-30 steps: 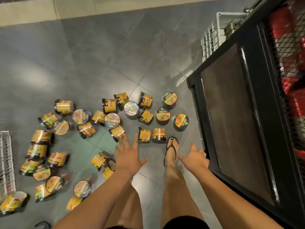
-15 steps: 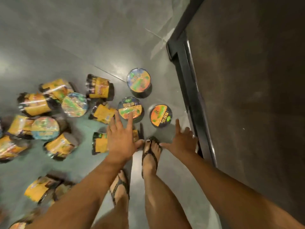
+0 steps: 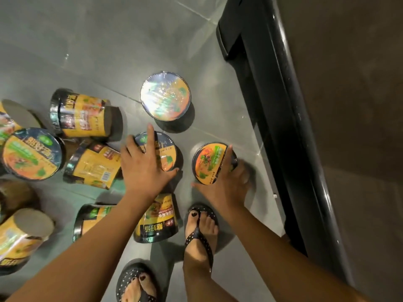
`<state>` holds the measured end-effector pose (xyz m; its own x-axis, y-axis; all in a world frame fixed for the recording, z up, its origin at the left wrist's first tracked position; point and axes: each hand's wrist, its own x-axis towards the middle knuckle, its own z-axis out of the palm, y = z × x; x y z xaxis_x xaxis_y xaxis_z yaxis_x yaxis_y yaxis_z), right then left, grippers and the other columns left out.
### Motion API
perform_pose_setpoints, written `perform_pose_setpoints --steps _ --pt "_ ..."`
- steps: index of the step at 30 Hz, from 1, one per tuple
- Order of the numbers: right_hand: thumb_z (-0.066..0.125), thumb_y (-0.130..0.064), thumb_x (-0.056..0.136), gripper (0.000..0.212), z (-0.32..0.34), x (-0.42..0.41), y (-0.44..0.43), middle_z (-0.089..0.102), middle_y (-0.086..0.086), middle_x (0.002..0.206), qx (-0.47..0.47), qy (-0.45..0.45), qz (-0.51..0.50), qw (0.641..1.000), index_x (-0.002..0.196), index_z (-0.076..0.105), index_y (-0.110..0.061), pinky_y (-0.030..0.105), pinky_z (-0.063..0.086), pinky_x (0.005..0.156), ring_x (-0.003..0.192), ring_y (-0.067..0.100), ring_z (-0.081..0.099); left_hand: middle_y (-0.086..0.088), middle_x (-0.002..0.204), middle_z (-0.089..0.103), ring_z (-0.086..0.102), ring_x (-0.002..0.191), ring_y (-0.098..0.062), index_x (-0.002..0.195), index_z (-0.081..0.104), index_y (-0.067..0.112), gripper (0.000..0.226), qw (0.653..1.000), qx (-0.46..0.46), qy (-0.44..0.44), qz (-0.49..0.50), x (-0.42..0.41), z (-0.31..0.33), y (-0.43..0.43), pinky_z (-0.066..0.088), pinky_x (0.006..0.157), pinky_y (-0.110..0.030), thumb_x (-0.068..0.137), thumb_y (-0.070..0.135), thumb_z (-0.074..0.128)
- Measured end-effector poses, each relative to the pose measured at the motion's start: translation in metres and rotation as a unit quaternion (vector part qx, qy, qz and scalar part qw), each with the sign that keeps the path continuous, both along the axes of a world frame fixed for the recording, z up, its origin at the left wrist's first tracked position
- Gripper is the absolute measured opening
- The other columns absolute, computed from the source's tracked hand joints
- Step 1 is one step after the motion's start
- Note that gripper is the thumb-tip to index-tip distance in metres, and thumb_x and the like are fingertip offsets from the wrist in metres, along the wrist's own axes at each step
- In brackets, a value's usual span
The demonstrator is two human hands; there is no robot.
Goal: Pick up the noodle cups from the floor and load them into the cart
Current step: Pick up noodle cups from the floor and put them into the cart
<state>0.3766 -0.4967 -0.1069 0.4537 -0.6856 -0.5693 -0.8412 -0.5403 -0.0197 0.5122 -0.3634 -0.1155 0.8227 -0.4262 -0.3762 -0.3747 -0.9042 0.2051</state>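
Left hand lies spread, fingers straight, on the lid of an upright noodle cup on the floor; right hand covers the orange-lidded cup alongside, fingers bending over its rim, grip unclear; cart just right of it.

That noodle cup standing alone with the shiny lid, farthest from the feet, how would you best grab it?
Come from above and clasp the noodle cup round its side wall, just under the lid rim. It stands upright, lid up, with bare floor all round, so the sides are free; the flat lid offers no hold.
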Motion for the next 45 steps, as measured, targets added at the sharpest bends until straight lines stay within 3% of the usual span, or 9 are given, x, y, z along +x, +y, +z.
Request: perform_pose_setpoints --steps 4,13,20,28,32,34,37,42,45 --pt "0.07 -0.071 0.064 0.134 0.007 0.005 0.0 0.021 0.022 0.144 0.014 0.016 -0.015 1.0 0.148 -0.023 -0.024 0.05 0.033 0.106 0.13 0.039 0.032 -0.033 0.13 0.038 0.044 0.108 -0.048 0.154 0.017 0.017 0.125 1.0 -0.007 0.023 -0.004 0.002 0.027 0.008 0.042 0.089 -0.05 0.054 0.059 0.08" --pt "0.071 -0.068 0.067 0.123 0.101 -0.004 0.009 0.01 0.019 0.152 0.094 0.002 0.019 0.995 0.153 -0.009 -0.03 0.045 0.037 0.103 0.14 0.035 0.016 -0.032 0.134 0.036 0.042 0.112 -0.046 0.153 0.02 0.018 0.126 0.999 0.008 0.047 0.006 -0.012 0.15 0.032 0.043 0.089 -0.05 0.051 0.065 0.076" --pt "0.081 -0.065 0.055 0.122 0.206 0.004 0.015 0.035 0.016 0.133 0.077 -0.102 0.046 0.991 0.147 0.008 -0.032 0.039 0.051 0.09 0.12 0.03 0.044 -0.029 0.131 0.037 0.044 0.106 -0.044 0.154 0.018 0.021 0.127 0.997 -0.01 0.043 0.059 -0.013 0.249 0.051 0.044 0.088 -0.047 0.049 0.06 0.08" --pt "0.075 -0.068 0.05 0.12 0.341 0.018 0.033 0.046 0.013 0.116 0.067 -0.244 0.07 0.965 0.149 0.025 -0.024 0.034 0.059 0.073 0.102 0.024 0.056 -0.024 0.137 0.03 0.037 0.116 -0.043 0.154 0.015 0.025 0.132 0.993 0.007 0.041 0.114 -0.009 0.382 0.082 0.044 0.092 -0.05 0.048 0.068 0.08" --pt "0.071 -0.072 0.055 0.114 0.402 0.025 0.047 0.039 0.009 0.127 0.103 -0.264 0.086 0.955 0.151 0.025 -0.03 0.037 0.053 0.092 0.117 0.025 0.048 -0.024 0.144 0.024 0.032 0.125 -0.044 0.155 0.008 0.029 0.132 0.988 0.005 0.038 0.147 -0.013 0.444 0.103 0.041 0.097 -0.052 0.051 0.074 0.075" --pt "0.076 -0.068 0.056 0.117 0.439 0.029 0.053 0.031 0.006 0.132 0.163 -0.246 0.084 0.952 0.151 0.014 -0.04 0.029 0.036 0.106 0.127 0.023 0.037 -0.026 0.145 0.024 0.032 0.127 -0.045 0.154 0.007 0.03 0.13 0.986 0.0 0.034 0.162 -0.017 0.479 0.116 0.041 0.097 -0.053 0.052 0.075 0.073" --pt "0.08 -0.062 0.06 0.115 0.487 0.028 0.063 0.027 0.0 0.133 0.201 -0.287 0.102 0.931 0.15 0.012 -0.044 0.018 0.021 0.106 0.131 0.015 0.026 -0.028 0.144 0.026 0.034 0.126 -0.047 0.155 0.01 0.028 0.128 0.98 -0.015 0.019 0.196 -0.033 0.523 0.136 0.042 0.097 -0.054 0.054 0.073 0.074" --pt "0.066 -0.076 0.058 0.109 0.539 0.019 0.08 0.03 -0.003 0.125 0.175 -0.327 0.16 0.915 0.151 0.025 -0.036 0.033 0.039 0.104 0.124 0.022 0.037 -0.032 0.134 0.036 0.041 0.118 -0.049 0.154 0.017 0.024 0.127 0.963 -0.029 -0.011 0.268 -0.068 0.578 0.168 0.043 0.095 -0.054 0.052 0.068 0.079" --pt "0.066 -0.076 0.06 0.105 0.567 0.011 0.087 0.025 -0.01 0.126 0.19 -0.336 0.189 0.903 0.149 0.02 -0.044 0.033 0.035 0.107 0.128 0.02 0.034 -0.029 0.134 0.035 0.041 0.117 -0.048 0.152 0.02 0.024 0.123 0.95 -0.028 -0.005 0.311 -0.096 0.602 0.189 0.042 0.094 -0.055 0.052 0.07 0.074"
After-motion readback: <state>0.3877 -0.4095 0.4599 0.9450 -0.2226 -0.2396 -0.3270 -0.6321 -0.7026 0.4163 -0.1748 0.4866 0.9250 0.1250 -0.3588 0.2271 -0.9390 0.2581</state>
